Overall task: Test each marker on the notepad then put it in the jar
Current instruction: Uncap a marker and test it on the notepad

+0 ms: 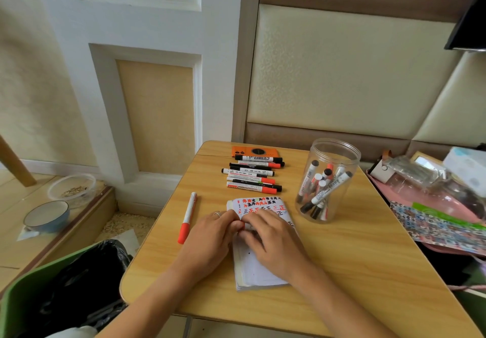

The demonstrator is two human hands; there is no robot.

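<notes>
Wood-grain laminate covered the small table (355, 253) where a person's left hand (210, 235) and right hand (271, 237) met over a scribbled notepad (257, 266), fingers of both curled around a red-and-white marker (244, 226) held crosswise above the page; which end was the tip could not be told. A second red-capped marker (187, 218) lay left of the pad, its long axis running away from the person, cap nearest. Unsorted markers (253, 173) lay side by side, left to right, beyond the pad. To the right, the clear jar (328, 180) held several markers leaning upright.
</notes>
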